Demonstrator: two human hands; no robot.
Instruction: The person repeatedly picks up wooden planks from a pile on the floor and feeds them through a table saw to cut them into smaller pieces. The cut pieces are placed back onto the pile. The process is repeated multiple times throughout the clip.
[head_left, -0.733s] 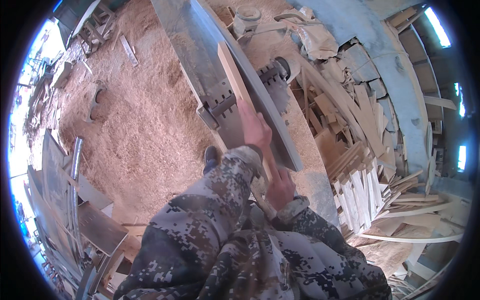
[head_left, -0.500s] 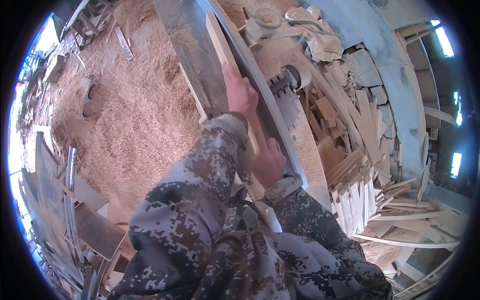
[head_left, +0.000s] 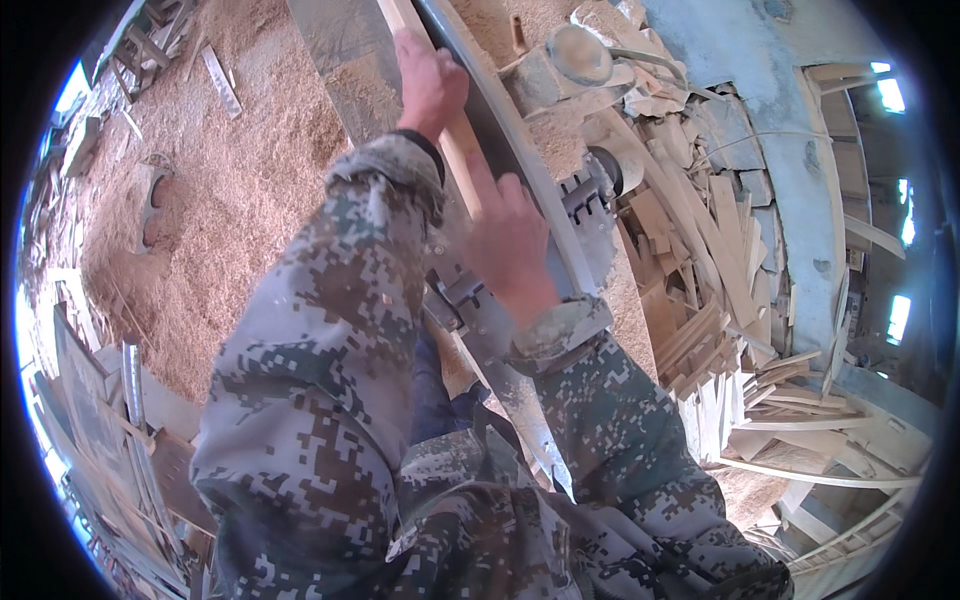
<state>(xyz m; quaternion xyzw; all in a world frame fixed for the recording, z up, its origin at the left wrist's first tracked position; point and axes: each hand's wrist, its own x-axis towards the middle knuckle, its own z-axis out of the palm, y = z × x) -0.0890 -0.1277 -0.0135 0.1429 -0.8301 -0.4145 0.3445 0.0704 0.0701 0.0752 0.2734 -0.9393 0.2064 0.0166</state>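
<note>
A long, narrow wooden strip (head_left: 461, 158) lies on the metal bed (head_left: 345, 70) of what looks like a jointer, alongside its raised straight fence (head_left: 520, 145). Toward the far end, my left hand (head_left: 434, 88) grips the strip from above, fingers pointing forward. My right hand (head_left: 508, 250) holds its near end and is slightly blurred; the strip's tail is hidden under it. Beside my right wrist, a slotted dark metal part (head_left: 462, 288) shows in the bed. Both arms wear camouflage sleeves.
Wood shavings (head_left: 250, 190) cover the floor on the left. Right of the fence are a toothed metal bracket (head_left: 580, 195), a dusty round-topped machine part (head_left: 580, 55) and a heap of offcuts (head_left: 690, 250). Boards (head_left: 90, 390) lean at lower left.
Both hands have moved forward and a little left along the machine, taking the wooden strip with them. Its far end now runs out of the top of the view.
</note>
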